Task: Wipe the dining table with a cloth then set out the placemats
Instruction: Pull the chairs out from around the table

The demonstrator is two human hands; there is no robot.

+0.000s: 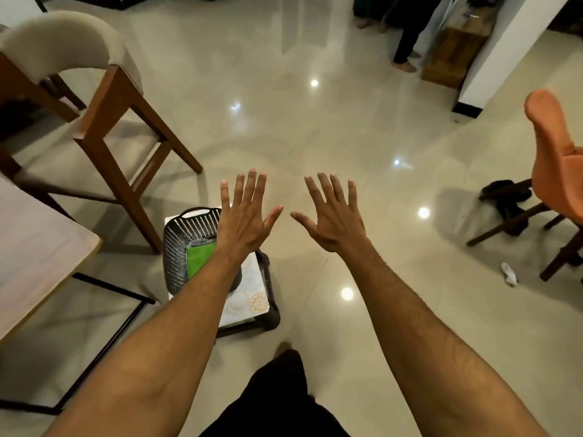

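Observation:
My left hand (pixel 244 212) and my right hand (pixel 332 212) are stretched out in front of me, palms down, fingers spread, holding nothing. Under my left forearm a dark perforated basket (pixel 183 238) holds a green cloth (pixel 200 258). The basket stands on a low stool topped with a pale patterned placemat (pixel 252 294). The dining table's light corner (pixel 41 257) fills the left edge of the view, to the left of the basket.
A wooden chair with a cream padded back (pixel 94 99) stands at the upper left. An orange chair (pixel 555 171) is at the right edge. A person's legs (pixel 407 42) show at the far top. Glossy tiled floor (pixel 315 121) stretches ahead of my hands.

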